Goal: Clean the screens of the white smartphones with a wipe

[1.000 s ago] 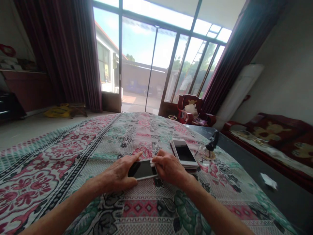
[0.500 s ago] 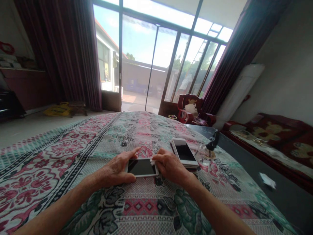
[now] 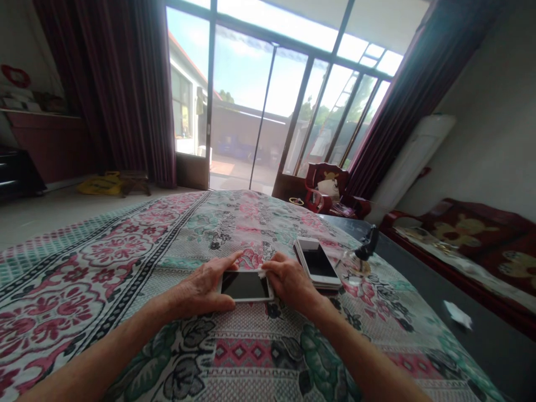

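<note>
We log the smartphone (image 3: 245,286) flat on the floral cloth (image 3: 125,251): left hand (image 3: 201,290) pinches its left end, right hand (image 3: 291,282) pinches a white wipe (image 3: 262,273) at its right end. Glass doors (image 3: 243,106), maroon curtains (image 3: 125,84) behind.

strong daylight pours through the glass doors (image 3: 268,106), blowing out the sky while the curtains (image 3: 125,95) fall dark. wide-angle distortion bends the frame edges; the patterned cloth (image 3: 125,245) stays evenly lit and fairly sharp.

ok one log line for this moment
left hand: grips phone edge | right hand: presses white wad on phone | nearby: second phone on patterned cloth
</note>
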A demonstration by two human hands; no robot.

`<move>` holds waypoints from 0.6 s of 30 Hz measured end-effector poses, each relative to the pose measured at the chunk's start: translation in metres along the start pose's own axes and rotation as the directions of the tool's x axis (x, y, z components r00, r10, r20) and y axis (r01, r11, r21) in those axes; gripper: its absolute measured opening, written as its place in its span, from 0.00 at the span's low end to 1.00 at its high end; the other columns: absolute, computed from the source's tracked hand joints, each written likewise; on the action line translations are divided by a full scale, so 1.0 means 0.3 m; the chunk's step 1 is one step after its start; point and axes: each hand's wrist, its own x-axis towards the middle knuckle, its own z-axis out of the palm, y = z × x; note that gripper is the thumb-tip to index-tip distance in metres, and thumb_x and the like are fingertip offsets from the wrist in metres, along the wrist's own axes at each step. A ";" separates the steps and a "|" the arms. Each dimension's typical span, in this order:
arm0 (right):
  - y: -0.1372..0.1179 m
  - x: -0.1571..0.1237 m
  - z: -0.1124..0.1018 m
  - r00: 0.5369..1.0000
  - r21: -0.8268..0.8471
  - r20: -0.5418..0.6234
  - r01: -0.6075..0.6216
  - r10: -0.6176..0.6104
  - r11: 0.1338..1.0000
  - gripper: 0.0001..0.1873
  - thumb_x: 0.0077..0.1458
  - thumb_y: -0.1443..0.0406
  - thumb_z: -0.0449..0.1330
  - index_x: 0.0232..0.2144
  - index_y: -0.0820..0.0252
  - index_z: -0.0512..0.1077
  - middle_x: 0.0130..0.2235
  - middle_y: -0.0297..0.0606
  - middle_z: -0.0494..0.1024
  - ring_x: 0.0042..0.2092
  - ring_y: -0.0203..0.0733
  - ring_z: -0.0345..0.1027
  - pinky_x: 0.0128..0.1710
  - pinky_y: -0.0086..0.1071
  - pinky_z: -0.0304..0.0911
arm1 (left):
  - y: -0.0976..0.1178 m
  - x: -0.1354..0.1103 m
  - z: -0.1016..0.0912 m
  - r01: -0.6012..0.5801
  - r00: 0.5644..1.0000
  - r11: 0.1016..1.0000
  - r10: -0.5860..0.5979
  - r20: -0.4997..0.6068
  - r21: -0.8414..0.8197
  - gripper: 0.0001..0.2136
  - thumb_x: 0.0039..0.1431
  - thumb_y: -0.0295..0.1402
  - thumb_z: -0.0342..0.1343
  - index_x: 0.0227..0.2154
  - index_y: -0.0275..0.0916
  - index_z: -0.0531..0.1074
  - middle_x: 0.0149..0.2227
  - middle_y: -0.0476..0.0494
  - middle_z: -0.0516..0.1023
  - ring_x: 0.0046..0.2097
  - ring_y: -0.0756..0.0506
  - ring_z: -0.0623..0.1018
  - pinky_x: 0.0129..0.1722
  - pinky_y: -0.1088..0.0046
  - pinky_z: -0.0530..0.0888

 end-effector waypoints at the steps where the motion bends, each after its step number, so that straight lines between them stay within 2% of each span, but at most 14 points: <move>1: -0.002 0.004 0.005 1.000 -0.007 -0.007 -0.006 0.006 1.000 0.13 0.58 0.70 0.51 0.37 0.59 0.76 0.35 0.38 0.71 0.36 0.35 0.65 0.37 0.27 0.57 | -0.002 0.000 0.000 -0.002 1.000 1.000 0.002 0.003 0.003 0.44 0.42 0.34 0.61 0.63 0.49 0.47 0.54 0.44 0.69 0.53 0.39 0.69 0.53 0.60 0.65; 6: -0.044 -0.027 -0.025 0.994 -0.021 0.084 0.066 -0.064 0.998 0.11 0.54 0.72 0.52 0.31 0.59 0.75 0.34 0.36 0.69 0.34 0.33 0.64 0.35 0.26 0.56 | -0.010 0.003 0.003 -0.008 1.000 1.000 0.008 0.007 0.005 0.45 0.42 0.34 0.61 0.63 0.49 0.46 0.53 0.44 0.70 0.52 0.40 0.69 0.53 0.61 0.65; 11: -0.091 -0.071 -0.059 0.957 0.046 0.236 0.160 -0.166 0.986 0.10 0.50 0.73 0.54 0.29 0.57 0.75 0.32 0.33 0.69 0.31 0.32 0.62 0.32 0.25 0.54 | -0.011 0.001 0.004 -0.001 1.000 1.000 0.001 0.001 0.014 0.45 0.42 0.34 0.62 0.63 0.49 0.46 0.54 0.44 0.68 0.53 0.40 0.69 0.53 0.62 0.64; 13: -0.090 -0.063 -0.051 0.967 0.036 0.212 0.138 -0.142 0.990 0.11 0.52 0.72 0.54 0.31 0.57 0.75 0.32 0.34 0.69 0.32 0.33 0.63 0.33 0.26 0.55 | -0.008 -0.001 0.003 -0.002 1.000 1.000 0.002 -0.004 0.009 0.44 0.42 0.34 0.61 0.63 0.49 0.46 0.55 0.45 0.68 0.53 0.40 0.69 0.54 0.62 0.64; 18: -0.075 -0.004 -0.006 0.998 -0.077 0.054 -0.037 0.041 0.996 0.12 0.57 0.70 0.50 0.35 0.59 0.74 0.36 0.38 0.69 0.36 0.35 0.64 0.35 0.27 0.55 | 0.006 -0.002 -0.002 -0.003 1.000 1.000 0.003 0.004 0.002 0.44 0.42 0.32 0.61 0.63 0.49 0.48 0.53 0.45 0.69 0.52 0.41 0.69 0.53 0.62 0.64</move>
